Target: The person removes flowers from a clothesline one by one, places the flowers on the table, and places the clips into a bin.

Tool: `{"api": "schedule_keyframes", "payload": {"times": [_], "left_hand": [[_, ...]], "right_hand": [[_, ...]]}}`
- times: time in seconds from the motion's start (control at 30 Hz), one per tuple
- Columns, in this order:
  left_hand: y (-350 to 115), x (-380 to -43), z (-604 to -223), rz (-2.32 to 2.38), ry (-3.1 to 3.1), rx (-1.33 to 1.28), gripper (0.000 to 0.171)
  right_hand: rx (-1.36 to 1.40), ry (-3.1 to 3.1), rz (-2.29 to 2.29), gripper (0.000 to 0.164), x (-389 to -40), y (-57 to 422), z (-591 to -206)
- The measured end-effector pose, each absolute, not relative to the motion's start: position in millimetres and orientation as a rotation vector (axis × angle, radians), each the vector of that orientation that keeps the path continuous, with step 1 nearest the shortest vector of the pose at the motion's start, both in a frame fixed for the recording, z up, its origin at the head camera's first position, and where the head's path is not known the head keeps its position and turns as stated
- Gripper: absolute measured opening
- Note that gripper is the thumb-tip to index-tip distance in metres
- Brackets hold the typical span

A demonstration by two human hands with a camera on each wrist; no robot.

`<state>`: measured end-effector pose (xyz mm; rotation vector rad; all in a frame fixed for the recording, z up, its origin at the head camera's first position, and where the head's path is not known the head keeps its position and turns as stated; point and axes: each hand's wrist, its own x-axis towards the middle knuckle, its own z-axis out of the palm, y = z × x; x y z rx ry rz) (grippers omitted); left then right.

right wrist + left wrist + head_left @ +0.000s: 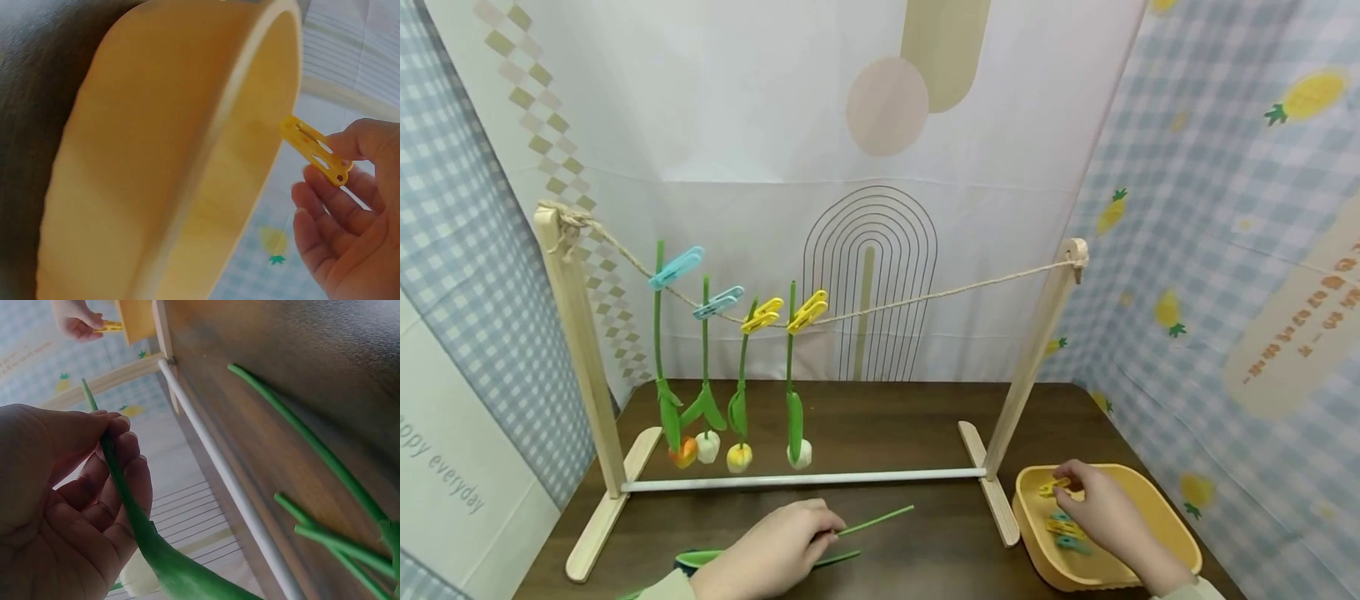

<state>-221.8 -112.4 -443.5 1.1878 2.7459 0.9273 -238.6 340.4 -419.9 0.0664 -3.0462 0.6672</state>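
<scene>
Over the table's front, my left hand (767, 550) pinches the green stem (883, 517) of an artificial tulip between thumb and fingers. In the left wrist view its leaf (181, 572) extends below the hand; the blossom is not clearly seen. My right hand (1105, 508) is above the yellow basin (1032, 533) at the right, pinching a yellow clothespin (315, 150) by its handle end. Several more clothespins (1063, 527), yellow and teal, lie in the basin. Other green stems (312, 444) lie on the table under the left hand.
A rope (940, 294) sags between two wooden posts (580, 350). Several tulips hang from it head down, by blue clothespins (677, 267) on the left and yellow clothespins (808, 312) nearer the middle. A white bar (887, 477) joins the stand's feet.
</scene>
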Motion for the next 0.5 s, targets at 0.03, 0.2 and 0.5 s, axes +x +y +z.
{"api": "schedule_keyframes", "payload": {"times": [0.03, 0.2, 0.5], "left_hand": [[-112, -222, -445, 0.92, 2.741, 1.179, 0.011], [-109, -226, -453, 0.865, 2.678, 1.134, 0.013], [-106, -230, -471, 0.653, 2.684, 1.021, 0.011]], "right_hand": [[0.056, -3.054, 0.667, 0.021, -239, 343, -422], [0.006, -3.115, 0.658, 0.02, -240, 350, -431], [-0.014, -3.157, 0.655, 0.018, -240, 356, -445]]}}
